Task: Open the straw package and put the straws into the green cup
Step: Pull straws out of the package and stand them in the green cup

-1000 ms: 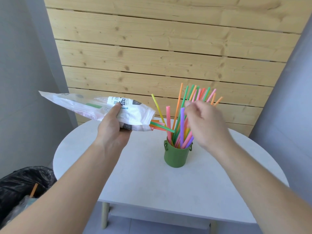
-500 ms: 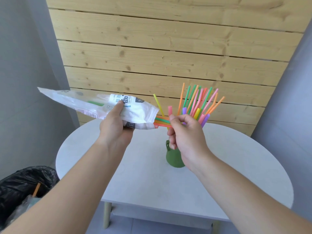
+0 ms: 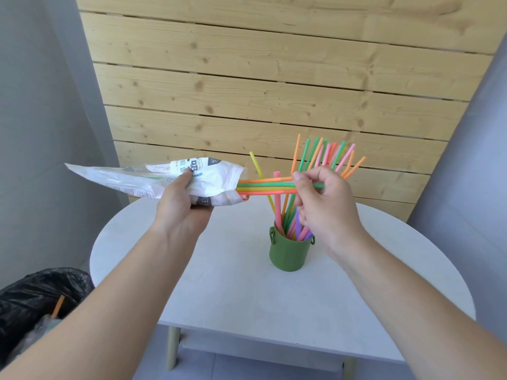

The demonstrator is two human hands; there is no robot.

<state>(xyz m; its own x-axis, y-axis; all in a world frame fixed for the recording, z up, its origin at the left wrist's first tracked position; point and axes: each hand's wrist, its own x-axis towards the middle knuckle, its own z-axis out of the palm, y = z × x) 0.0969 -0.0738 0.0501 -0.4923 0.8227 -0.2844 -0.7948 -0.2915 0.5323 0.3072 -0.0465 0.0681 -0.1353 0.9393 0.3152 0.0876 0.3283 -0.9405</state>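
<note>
Wall (image 3: 274,78): pale pine planks laid horizontally, standing behind the table.

Table (image 3: 247,303): round, white top, on light wooden legs.

Rubbish bag (image 3: 35,294): black plastic, at lower left beside the table; one orange straw (image 3: 58,305) stood in it.

Straw package (image 3: 131,179): white printed plastic, crumpled, held roughly level in the air above the table's left side, its open mouth facing right.

Left hand (image 3: 181,209): gripped the package from below near the mouth, thumb pressed on the printed face, fingers curled beneath.

Right hand (image 3: 326,204): raised above the cup, thumb and forefinger pinching the free ends of the horizontal straws; the remaining fingers were loosely curled.

Green cup (image 3: 288,253): small, olive, with side lugs, upright on the table right of centre.

Standing straws (image 3: 318,154): orange, green, pink, yellow and purple, fanned out in the cup, partly hidden behind the right hand.

Horizontal straws (image 3: 263,185): a small bundle of orange, green and yellow, projecting from the package mouth and spanning the gap between the two hands, above the cup.
</note>
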